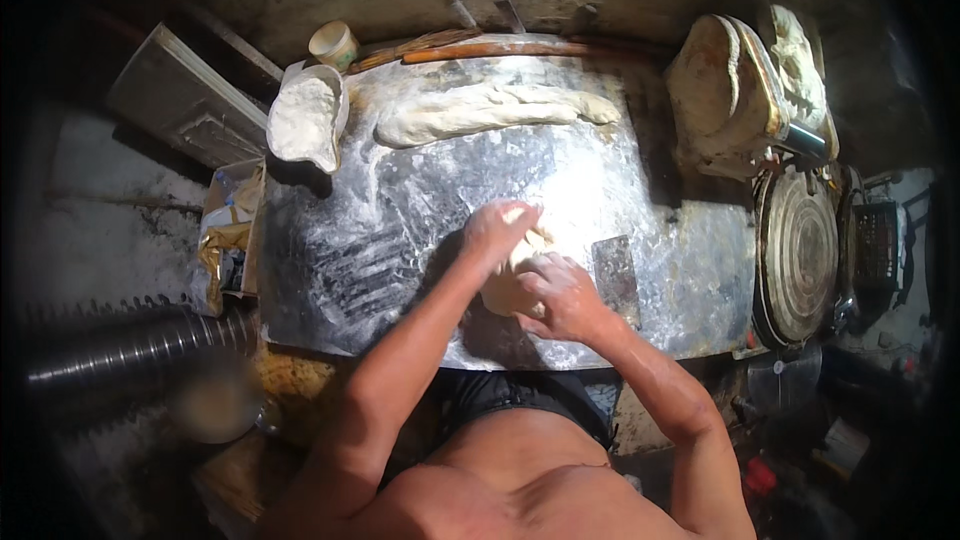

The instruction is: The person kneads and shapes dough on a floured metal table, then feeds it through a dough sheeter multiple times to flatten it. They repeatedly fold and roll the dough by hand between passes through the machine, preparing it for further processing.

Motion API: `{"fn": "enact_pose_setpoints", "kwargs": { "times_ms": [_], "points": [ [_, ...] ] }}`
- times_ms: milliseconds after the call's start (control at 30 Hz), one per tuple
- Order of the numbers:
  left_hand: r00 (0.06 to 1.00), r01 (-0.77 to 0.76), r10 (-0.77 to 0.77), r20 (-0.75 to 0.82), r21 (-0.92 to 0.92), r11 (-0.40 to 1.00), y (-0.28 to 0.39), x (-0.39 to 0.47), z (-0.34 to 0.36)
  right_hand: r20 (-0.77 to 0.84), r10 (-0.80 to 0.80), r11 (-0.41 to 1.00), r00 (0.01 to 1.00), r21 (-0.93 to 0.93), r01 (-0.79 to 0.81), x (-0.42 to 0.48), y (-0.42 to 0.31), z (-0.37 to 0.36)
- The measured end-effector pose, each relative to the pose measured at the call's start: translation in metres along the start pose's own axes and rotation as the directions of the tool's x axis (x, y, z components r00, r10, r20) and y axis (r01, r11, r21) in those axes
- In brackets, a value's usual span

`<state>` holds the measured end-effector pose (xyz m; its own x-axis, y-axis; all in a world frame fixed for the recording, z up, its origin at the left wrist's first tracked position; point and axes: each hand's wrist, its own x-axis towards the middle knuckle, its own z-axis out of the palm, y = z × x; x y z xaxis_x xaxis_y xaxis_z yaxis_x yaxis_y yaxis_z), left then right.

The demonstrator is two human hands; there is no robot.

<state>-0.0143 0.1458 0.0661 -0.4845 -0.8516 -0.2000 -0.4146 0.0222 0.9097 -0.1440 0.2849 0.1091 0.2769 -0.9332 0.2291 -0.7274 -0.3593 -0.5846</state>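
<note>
A lump of pale dough lies near the front edge of the floured metal worktop. My left hand grips the far end of this lump, its fingers curled over it. Lower and to the right, my right hand takes hold of the near part, with fingertips pressed into the dough. Both hands cover much of the lump, so its full shape is hidden. A flat metal dough scraper rests just right of my right hand. Farther back stretches a long roll of dough.
At the back left sit a scoop-shaped container of flour and a small tub. A wooden rolling pin and a straw brush line the back edge. On the right are a mixer-like machine bearing dough and a round lid.
</note>
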Motion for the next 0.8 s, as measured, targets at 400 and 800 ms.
{"fn": "enact_pose_setpoints", "kwargs": {
  "times_ms": [400, 800],
  "points": [
    [0.859, -0.172, 0.41, -0.306, 0.581, 0.796, -0.066, 0.008, 0.009, -0.47, 0.222, 0.897, 0.854, -0.244, -0.368, 0.075, 0.092, 0.082],
    [0.99, -0.111, 0.041, 0.136, 0.555, 0.824, 0.003, -0.005, -0.014, -0.323, 0.349, 0.935, 0.88, 0.061, -0.349, 0.011, 0.009, 0.04]
  ]
}}
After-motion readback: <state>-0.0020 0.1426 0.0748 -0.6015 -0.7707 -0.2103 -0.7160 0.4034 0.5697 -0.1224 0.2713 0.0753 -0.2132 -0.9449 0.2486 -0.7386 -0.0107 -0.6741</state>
